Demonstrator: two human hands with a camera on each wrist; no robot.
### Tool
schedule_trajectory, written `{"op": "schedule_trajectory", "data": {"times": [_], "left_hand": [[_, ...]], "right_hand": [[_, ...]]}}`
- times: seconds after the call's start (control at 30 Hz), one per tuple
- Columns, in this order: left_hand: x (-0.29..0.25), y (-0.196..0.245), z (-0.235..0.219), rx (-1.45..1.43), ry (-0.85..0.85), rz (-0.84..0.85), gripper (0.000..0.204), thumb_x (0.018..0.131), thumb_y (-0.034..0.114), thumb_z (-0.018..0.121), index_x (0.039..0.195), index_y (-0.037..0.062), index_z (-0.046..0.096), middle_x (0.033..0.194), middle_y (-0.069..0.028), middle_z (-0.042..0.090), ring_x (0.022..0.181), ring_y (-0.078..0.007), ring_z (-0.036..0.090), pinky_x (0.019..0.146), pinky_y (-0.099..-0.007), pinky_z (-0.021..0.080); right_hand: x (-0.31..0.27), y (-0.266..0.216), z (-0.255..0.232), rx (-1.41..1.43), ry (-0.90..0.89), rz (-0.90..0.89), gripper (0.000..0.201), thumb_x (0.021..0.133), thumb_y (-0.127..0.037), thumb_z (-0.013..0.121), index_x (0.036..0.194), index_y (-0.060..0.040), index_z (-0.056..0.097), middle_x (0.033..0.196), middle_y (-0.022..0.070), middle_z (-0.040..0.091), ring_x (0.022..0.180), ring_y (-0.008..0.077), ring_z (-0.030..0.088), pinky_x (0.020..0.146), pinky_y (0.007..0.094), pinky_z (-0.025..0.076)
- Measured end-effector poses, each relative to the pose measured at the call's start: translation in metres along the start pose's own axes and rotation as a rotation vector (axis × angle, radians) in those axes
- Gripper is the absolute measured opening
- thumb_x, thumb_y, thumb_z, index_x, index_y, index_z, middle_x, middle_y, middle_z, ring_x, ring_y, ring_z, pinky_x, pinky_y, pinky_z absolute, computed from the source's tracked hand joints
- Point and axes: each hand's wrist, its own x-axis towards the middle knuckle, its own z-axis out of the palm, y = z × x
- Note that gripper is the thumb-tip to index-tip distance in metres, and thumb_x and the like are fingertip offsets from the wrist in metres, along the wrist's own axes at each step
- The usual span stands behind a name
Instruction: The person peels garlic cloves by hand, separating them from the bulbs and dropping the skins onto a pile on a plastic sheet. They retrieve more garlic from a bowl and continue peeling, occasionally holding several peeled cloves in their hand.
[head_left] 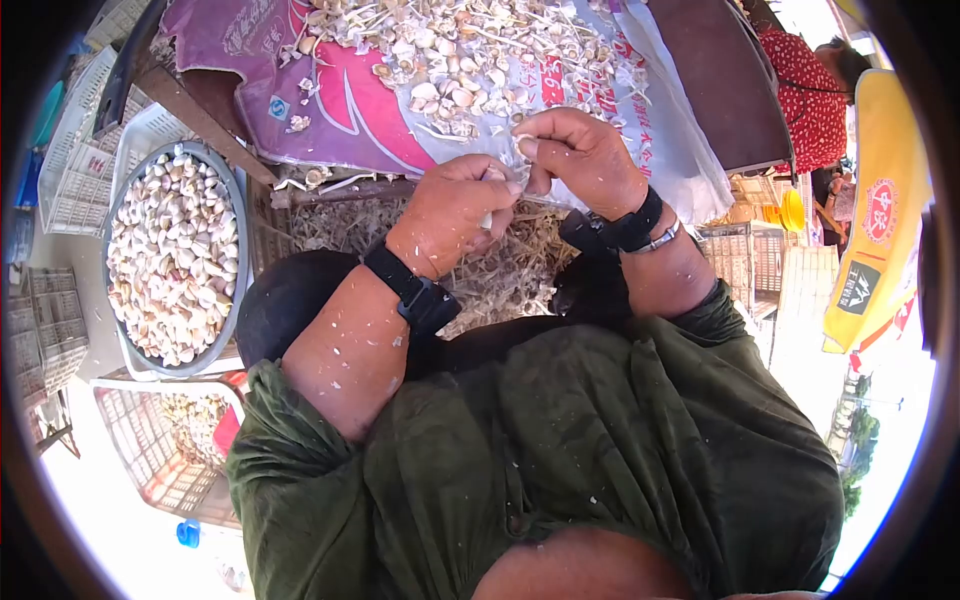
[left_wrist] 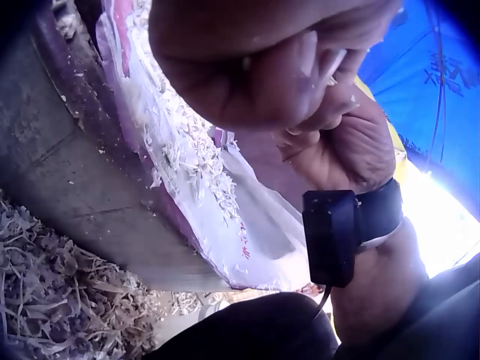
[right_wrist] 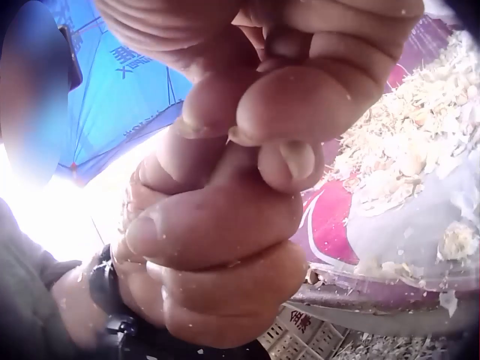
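Observation:
My left hand (head_left: 450, 215) is curled in front of my body at the table's near edge, its thumb and forefinger pinching a garlic clove (head_left: 493, 174). Close beside it, my right hand (head_left: 590, 160) pinches a small pale piece of garlic (head_left: 522, 143) between thumb and bent forefinger. Fingertips of both hands come together in the right wrist view, where the fingers hide most of what they hold. Beyond them, a heap of garlic cloves (head_left: 460, 92) with loose skins and stalks lies on a purple and white plastic sack (head_left: 375, 130).
On the left stands a round grey basin (head_left: 243, 260) full of garlic cloves. Below it is a plastic crate (head_left: 150, 470) with more garlic. Dry skins (head_left: 340, 228) litter the ground under the table edge. Another person in a red dotted top (head_left: 800, 100) is at the far right.

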Motion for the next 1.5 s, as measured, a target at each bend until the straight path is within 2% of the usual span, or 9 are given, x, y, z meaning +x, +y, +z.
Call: {"op": "schedule_trajectory", "data": {"times": [0.07,0.13,0.5,0.73,0.8,0.93,1.0,1.07,1.5], "left_hand": [[-0.003,0.002,-0.012,-0.102,-0.015,-0.024,0.02,0.089,0.023,0.063,0.088,0.0037,0.061,0.065,-0.0055,0.056,0.047,-0.0094,0.045,0.039,-0.021,0.029],[-0.005,0.002,-0.014,-0.208,-0.027,-0.059,0.022,0.09,0.026,0.062,0.087,0.0039,0.061,0.065,-0.0064,0.058,0.047,-0.0103,0.047,0.039,-0.021,0.03],[0.004,0.019,-0.012,-0.259,0.003,-0.172,0.021,0.087,0.019,0.059,0.096,-0.0001,0.064,0.08,-0.0075,0.067,0.064,-0.0141,0.064,0.043,-0.0223,0.039],[0.01,0.014,-0.016,-0.272,0.053,-0.177,0.018,0.085,0.014,0.058,0.094,-0.0003,0.064,0.08,-0.0087,0.063,0.058,-0.0153,0.06,0.044,-0.0252,0.04],[0.009,0.011,-0.014,-0.266,0.066,-0.172,0.018,0.085,0.014,0.058,0.094,-0.0002,0.064,0.079,-0.0083,0.063,0.058,-0.0149,0.058,0.045,-0.0254,0.04],[0.004,0.013,-0.008,-0.263,0.116,-0.165,0.018,0.085,0.015,0.058,0.093,-0.0004,0.064,0.077,-0.0078,0.062,0.058,-0.014,0.055,0.046,-0.0258,0.042],[0.004,0.01,-0.009,-0.252,0.111,-0.165,0.018,0.085,0.015,0.058,0.093,-0.0005,0.064,0.077,-0.0078,0.062,0.058,-0.0139,0.055,0.046,-0.0259,0.042],[0.005,0.002,-0.011,-0.105,0.065,0.009,0.02,0.085,0.016,0.059,0.093,-0.0009,0.064,0.076,-0.0079,0.062,0.057,-0.0137,0.055,0.046,-0.0263,0.041],[-0.006,0.004,-0.009,-0.171,0.002,-0.111,0.021,0.088,0.018,0.057,0.097,-0.0005,0.063,0.08,-0.0066,0.063,0.06,-0.0114,0.057,0.046,-0.0236,0.04]], "right_hand": [[0.014,0.017,-0.036,-0.016,0.0,0.017,0.012,0.088,-0.011,0.066,0.095,-0.0019,0.066,0.076,0.0053,0.066,0.063,0.0169,0.065,0.06,0.0308,0.052],[0.029,0.031,-0.07,-1.162,0.061,-0.557,0.014,0.087,-0.016,0.065,0.094,-0.0038,0.066,0.081,0.0103,0.068,0.075,0.0271,0.066,0.067,0.0384,0.053],[0.154,0.077,-0.046,-1.195,0.002,-0.43,0.014,0.088,-0.016,0.062,0.098,-0.006,0.066,0.09,0.016,0.067,0.079,0.0339,0.064,0.071,0.0419,0.051],[0.152,0.069,-0.04,-0.946,-0.011,-0.272,0.02,0.083,-0.017,0.071,0.097,-0.0061,0.063,0.083,0.0091,0.067,0.074,0.023,0.065,0.065,0.0368,0.052],[0.129,0.033,-0.035,-0.291,-0.088,0.055,0.02,0.085,-0.015,0.07,0.1,-0.0041,0.061,0.079,0.005,0.064,0.067,0.0136,0.063,0.057,0.0309,0.049],[0.048,-0.064,-0.006,0.263,-0.386,-0.135,0.024,0.084,-0.004,0.071,0.102,0.0021,0.056,0.074,0.0082,0.062,0.061,0.0105,0.059,0.052,0.0234,0.046],[0.019,-0.084,0.026,0.658,-0.566,-0.595,0.013,0.081,-0.001,0.072,0.087,0.0058,0.062,0.077,0.0222,0.063,0.057,0.0195,0.064,0.047,0.0269,0.051],[0.013,-0.089,0.019,0.648,-0.576,-0.609,0.013,0.081,0.0,0.072,0.087,0.0059,0.062,0.077,0.0223,0.063,0.058,0.0198,0.064,0.047,0.027,0.051],[-0.023,-0.135,0.015,0.581,-0.859,-0.679,0.009,0.08,0.004,0.071,0.088,0.0071,0.067,0.081,0.0248,0.066,0.061,0.0238,0.067,0.049,0.0283,0.054]]}}
